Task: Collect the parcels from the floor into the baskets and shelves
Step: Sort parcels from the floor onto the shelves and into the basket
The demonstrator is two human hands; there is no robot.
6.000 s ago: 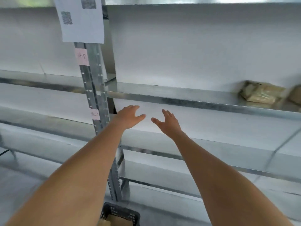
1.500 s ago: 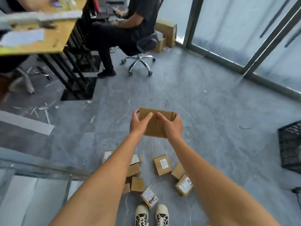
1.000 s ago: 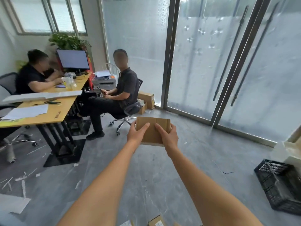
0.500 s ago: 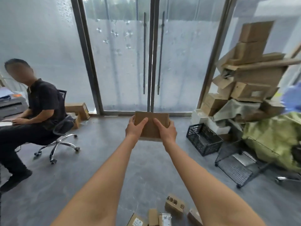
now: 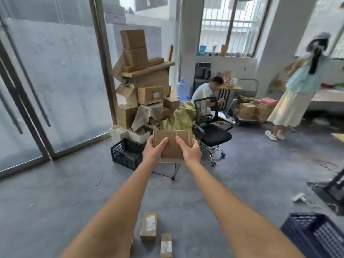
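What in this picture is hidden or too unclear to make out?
All in the head view:
- Held parcel: any label is out of sight; only plain card faces the camera.
- Wire basket: mostly behind the left hand and right hand.
- Floor parcel: cut by the bottom edge; label print too small.

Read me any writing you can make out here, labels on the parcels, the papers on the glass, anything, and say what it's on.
No text here can be read.
Parcel held in both hands: plain cardboard, no label showing.
Floor parcel: white label, print blurred.
Second floor parcel: white label, print blurred.
Stacked box: pale sticker, too small to read.
Paper on the glass: print too faint and blurred.
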